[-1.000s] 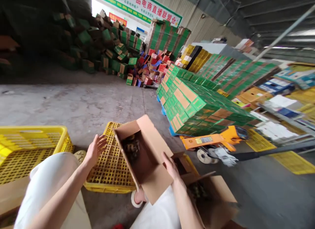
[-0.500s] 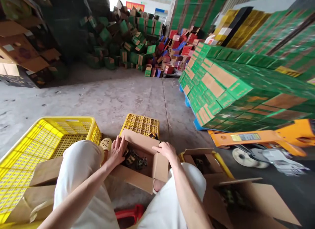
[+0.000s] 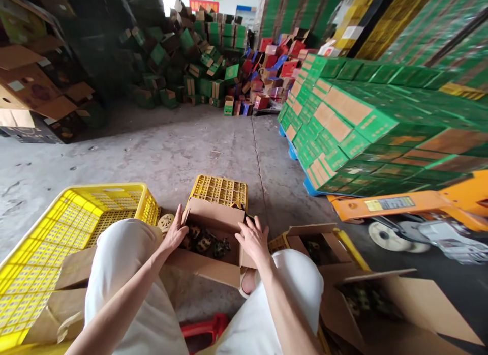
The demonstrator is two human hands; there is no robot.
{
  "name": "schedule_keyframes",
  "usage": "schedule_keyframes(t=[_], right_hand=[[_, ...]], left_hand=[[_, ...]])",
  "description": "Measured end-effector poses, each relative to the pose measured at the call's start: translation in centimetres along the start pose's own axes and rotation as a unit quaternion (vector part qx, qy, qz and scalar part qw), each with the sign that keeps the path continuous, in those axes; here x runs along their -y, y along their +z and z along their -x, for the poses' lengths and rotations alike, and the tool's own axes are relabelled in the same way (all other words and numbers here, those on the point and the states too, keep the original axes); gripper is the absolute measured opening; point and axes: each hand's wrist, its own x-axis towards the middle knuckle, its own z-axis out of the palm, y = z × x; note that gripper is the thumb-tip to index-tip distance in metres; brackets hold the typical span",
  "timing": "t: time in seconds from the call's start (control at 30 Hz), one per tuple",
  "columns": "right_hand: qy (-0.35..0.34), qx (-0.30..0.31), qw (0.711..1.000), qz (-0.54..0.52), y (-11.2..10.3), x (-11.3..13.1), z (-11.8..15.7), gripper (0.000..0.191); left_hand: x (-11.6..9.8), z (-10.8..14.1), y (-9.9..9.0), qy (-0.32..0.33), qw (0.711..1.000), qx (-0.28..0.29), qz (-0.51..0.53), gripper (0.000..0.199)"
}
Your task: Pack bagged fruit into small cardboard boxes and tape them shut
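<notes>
An open cardboard box (image 3: pixel 213 213) sits between my knees with its far and near flaps up or folded outward. Several dark, mottled yellowish items (image 3: pixel 206 242) lie in its left and middle part; I cannot make out their kind. My left hand (image 3: pixel 176 234) is at the box's left edge, fingers stretched out. On the right side, my right hand (image 3: pixel 255 240) rests over the end flap with its fingers spread, covering much of that flap. Neither hand grips anything.
A yellow crate (image 3: pixel 147 205) stands on the left with cardboard in it; an upturned yellow crate (image 3: pixel 221 189) is behind the box. Open boxes (image 3: pixel 430 299) lie to the right. Beyond are an orange pallet jack (image 3: pixel 396 205) and stacked green cartons (image 3: pixel 343 136). A red object (image 3: pixel 208 328) is below.
My right hand has moved from the far right corner down onto the right flap, its fingers spreading. My left hand has slid slightly left. The right end flap is now more covered.
</notes>
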Motion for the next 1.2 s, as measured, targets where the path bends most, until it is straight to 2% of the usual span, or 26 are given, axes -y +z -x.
schedule_keyframes(t=[0.1,0.23,0.37,0.47,0.53,0.6,0.67,0.7,0.73,0.8,0.9,0.97,1.03,1.1,1.2], right_hand=[[0.033,0.035,0.999,-0.004,-0.2,-0.4,0.5,0.062],[0.055,0.057,0.997,-0.010,0.5,-1.0,1.5,0.076],[0.045,0.049,0.998,0.008,1.8,-1.6,2.5,0.086],[0.034,0.046,0.998,0.008,2.8,-2.0,2.6,0.091],[0.024,0.055,0.998,-0.004,3.5,-2.3,2.4,0.095],[0.008,0.056,0.998,-0.018,4.0,-2.5,2.1,0.100],[-0.017,0.045,0.999,-0.021,4.6,-2.5,1.8,0.101],[-0.031,0.037,0.999,-0.016,4.8,-2.4,1.7,0.100],[-0.044,0.028,0.999,-0.006,5.0,-2.3,1.6,0.099],[-0.063,0.010,0.998,0.016,5.3,-2.0,1.5,0.095],[-0.064,-0.003,0.997,0.040,5.3,-1.4,1.3,0.089],[-0.056,0.004,0.997,0.044,5.1,-1.0,1.3,0.087],[-0.050,0.016,0.998,0.041,4.9,-0.7,1.2,0.089],[-0.047,0.032,0.998,0.031,4.5,-0.5,1.2,0.101],[-0.048,0.059,0.997,0.015,3.9,-0.4,1.5,0.119]], left_hand=[[-0.4,-0.2,0.0,-0.032,0.996,0.004,0.088,0.121],[-0.6,-0.5,-0.3,-0.064,0.986,-0.025,0.149,0.119],[-0.7,-0.4,-1.3,-0.122,0.972,-0.078,0.185,0.107],[-1.0,-0.3,-2.4,-0.167,0.953,-0.083,0.238,0.098],[-1.3,-0.2,-3.0,-0.168,0.948,-0.086,0.257,0.097],[-1.7,-0.2,-3.4,-0.118,0.964,-0.112,0.210,0.097],[-2.2,-0.1,-3.7,-0.026,0.986,-0.145,0.075,0.093],[-2.5,0.0,-3.7,0.026,0.988,-0.153,-0.013,0.088],[-2.9,0.2,-3.8,0.073,0.980,-0.154,-0.103,0.083],[-3.6,0.7,-3.7,0.132,0.947,-0.140,-0.259,0.069],[-4.5,1.1,-3.5,0.133,0.898,-0.114,-0.403,0.046],[-4.5,1.0,-3.4,0.116,0.882,-0.087,-0.448,0.036],[-3.9,0.6,-3.3,0.107,0.884,-0.040,-0.454,0.034],[-3.0,0.2,-3.2,0.101,0.893,0.002,-0.439,0.035],[-1.4,0.0,-3.2,0.106,0.900,0.017,-0.423,0.035]])
